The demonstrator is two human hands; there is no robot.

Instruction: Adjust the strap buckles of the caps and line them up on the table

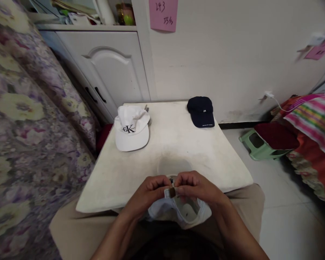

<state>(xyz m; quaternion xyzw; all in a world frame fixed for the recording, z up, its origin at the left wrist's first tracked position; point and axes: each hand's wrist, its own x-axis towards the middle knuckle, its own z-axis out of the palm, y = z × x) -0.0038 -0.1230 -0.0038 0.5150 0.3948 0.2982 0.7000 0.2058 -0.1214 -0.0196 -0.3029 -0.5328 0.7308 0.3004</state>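
A pale cap point(162, 209) lies at the table's near edge, above my lap, with its hollow inside partly in view. My left hand point(147, 193) is closed, its thumb and fingers pinching one end of the cap's back strap. My right hand point(196, 187) is closed as well, pinching the strap from the other side. Between the two thumbs shows a brownish metal buckle point(172, 192) with a light strap end beside it. My fingers hide part of the strap. The cap's brim point(173, 166) rests on the table, pointing away from me.
On the table point(168, 141), a white cap point(132, 128) with black letters sits at the back left. A navy cap point(202, 112) is at the back right. A floral curtain point(38, 119) hangs left. Right of the table stands a green stool point(253, 144) with a dark red cover.
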